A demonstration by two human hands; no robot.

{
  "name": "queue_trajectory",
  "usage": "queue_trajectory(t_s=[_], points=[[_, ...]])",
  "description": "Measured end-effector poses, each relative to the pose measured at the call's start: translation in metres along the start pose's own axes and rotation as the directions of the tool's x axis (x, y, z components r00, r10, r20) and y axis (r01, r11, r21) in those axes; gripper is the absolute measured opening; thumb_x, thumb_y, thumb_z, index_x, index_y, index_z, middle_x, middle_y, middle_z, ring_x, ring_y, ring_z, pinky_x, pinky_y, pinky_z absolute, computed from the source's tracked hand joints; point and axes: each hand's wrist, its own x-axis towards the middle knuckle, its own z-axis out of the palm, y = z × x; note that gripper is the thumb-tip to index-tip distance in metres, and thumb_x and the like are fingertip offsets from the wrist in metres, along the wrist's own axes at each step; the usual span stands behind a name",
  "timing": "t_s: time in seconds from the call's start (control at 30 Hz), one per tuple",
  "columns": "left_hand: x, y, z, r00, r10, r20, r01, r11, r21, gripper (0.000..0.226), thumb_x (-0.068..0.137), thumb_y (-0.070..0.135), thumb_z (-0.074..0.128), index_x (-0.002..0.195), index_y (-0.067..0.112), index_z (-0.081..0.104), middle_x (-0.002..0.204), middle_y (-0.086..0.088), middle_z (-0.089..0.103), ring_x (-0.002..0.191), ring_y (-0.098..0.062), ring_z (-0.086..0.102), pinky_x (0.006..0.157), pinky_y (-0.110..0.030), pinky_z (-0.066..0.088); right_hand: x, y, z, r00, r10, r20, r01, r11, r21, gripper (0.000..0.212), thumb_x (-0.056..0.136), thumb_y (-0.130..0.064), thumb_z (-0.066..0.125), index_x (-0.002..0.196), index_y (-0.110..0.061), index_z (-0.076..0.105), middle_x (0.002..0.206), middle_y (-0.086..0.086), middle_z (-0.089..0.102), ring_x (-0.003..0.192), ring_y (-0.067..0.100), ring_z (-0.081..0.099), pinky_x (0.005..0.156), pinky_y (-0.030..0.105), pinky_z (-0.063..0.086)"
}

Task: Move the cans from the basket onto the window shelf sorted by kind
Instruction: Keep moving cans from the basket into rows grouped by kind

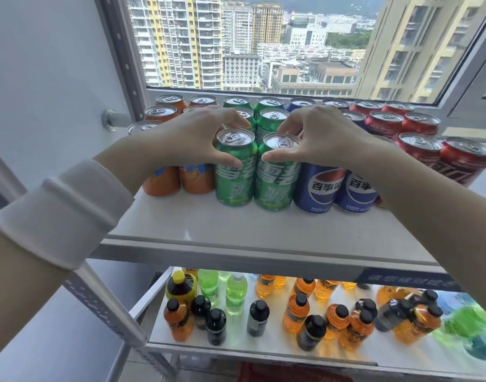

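Rows of cans stand on the white window shelf [208, 230], grouped by colour: orange cans [161, 180] at the left, green in the middle, blue cans [317, 188] right of them, red cans [462, 164] at the far right. My left hand [197, 133] curls round the front left green can [233, 172], thumb on its front and fingers behind its rim. My right hand [316, 133] grips the front right green can [276, 177] the same way. Both cans stand upright on the shelf, touching each other. No basket is in view.
Behind the cans is a window [252, 42] with a metal frame [120, 64]. Below the shelf a lower shelf [236, 346] carries many bottles of orange, green and dark drinks [294, 312]. A white wall [43, 78] is at the left.
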Motion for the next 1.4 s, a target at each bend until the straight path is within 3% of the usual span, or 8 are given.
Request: queue_trajectory(t_s=[0.2,0.4,0.6,0.87,1.07,1.17,1.33,1.4], points=[[0.002,0.016,0.004,0.997,0.019,-0.073,-0.021,0.999,-0.030,0.073,0.071,0.054,0.068,0.134,0.030,0.041,0.141,0.001,0.040,0.129,-0.019,0.038,0.098,-0.030,0.029,-0.016,0.020,-0.023,0.972,0.049,0.231,-0.038,0.998,-0.053,0.094,0.060,-0.053,0.075,0.140,-0.023,0.036,0.141,-0.003,0.042,0.127,0.015,0.038,0.096,0.026,0.029],[0.033,0.065,0.028,0.997,0.071,-0.027,-0.068,0.990,0.120,0.085,0.072,0.058,0.066,0.139,0.016,0.035,0.142,-0.005,0.042,0.129,-0.021,0.039,0.104,-0.033,0.031,-0.026,0.039,-0.026,0.965,0.089,0.245,-0.060,0.991,-0.122,0.082,0.062,-0.046,0.080,0.134,-0.029,0.044,0.135,-0.009,0.049,0.118,0.010,0.042,0.089,0.022,0.028],[0.044,0.064,0.028,0.996,0.087,-0.023,-0.086,0.996,0.033,0.076,0.074,0.045,0.071,0.135,0.011,0.041,0.135,-0.005,0.048,0.124,-0.018,0.042,0.098,-0.025,0.033,-0.021,0.041,-0.022,0.977,0.083,0.195,-0.056,0.989,-0.139,0.078,0.063,-0.048,0.078,0.131,-0.021,0.050,0.121,-0.004,0.056,0.096,0.006,0.040,0.079,0.023,0.029],[0.035,0.059,0.017,0.995,0.097,0.029,-0.098,0.994,0.044,0.083,0.074,0.050,0.068,0.141,0.016,0.033,0.142,-0.001,0.041,0.129,-0.015,0.038,0.101,-0.024,0.029,-0.017,0.033,-0.029,0.950,0.121,0.288,-0.062,0.977,-0.203,0.099,0.056,-0.063,0.070,0.139,-0.019,0.039,0.138,0.001,0.048,0.121,0.018,0.044,0.093,0.030,0.034],[-0.021,-0.006,-0.047,0.985,-0.108,-0.135,0.098,0.992,-0.077,0.062,0.078,0.042,0.065,0.133,0.025,0.042,0.129,0.007,0.053,0.107,-0.003,0.044,0.092,-0.023,0.032,0.008,-0.035,-0.039,0.996,-0.080,0.037,0.078,0.996,0.048,0.079,0.071,-0.056,0.060,0.135,-0.014,0.042,0.134,0.001,0.052,0.118,0.013,0.047,0.097,0.022,0.032],[-0.042,-0.045,-0.045,0.961,-0.221,-0.167,0.212,0.975,-0.066,0.058,0.076,0.039,0.068,0.128,0.021,0.050,0.126,0.000,0.057,0.105,-0.009,0.050,0.089,-0.025,0.038,0.036,-0.068,-0.012,0.988,-0.135,0.072,0.136,0.991,-0.010,0.069,0.080,-0.055,0.057,0.134,-0.013,0.045,0.135,0.003,0.051,0.122,0.018,0.046,0.101,0.031,0.036],[-0.056,-0.071,-0.023,0.933,-0.329,-0.147,0.315,0.943,-0.109,0.068,0.062,0.061,0.060,0.122,0.028,0.055,0.125,0.002,0.058,0.108,-0.015,0.054,0.102,-0.050,0.036,0.072,-0.092,0.033,0.990,-0.111,0.089,0.118,0.990,-0.073,0.064,0.081,-0.052,0.060,0.122,-0.003,0.052,0.123,0.011,0.056,0.108,0.023,0.052,0.081,0.026,0.038],[-0.056,-0.078,-0.016,0.928,-0.317,-0.196,0.290,0.944,-0.157,0.063,0.066,0.053,0.066,0.122,0.024,0.055,0.123,0.000,0.056,0.101,-0.010,0.050,0.098,-0.041,0.040,0.077,-0.093,0.041,0.994,-0.080,0.080,0.085,0.995,-0.059,0.066,0.079,-0.052,0.063,0.120,-0.002,0.053,0.122,0.012,0.055,0.107,0.024,0.052,0.082,0.027,0.040]])
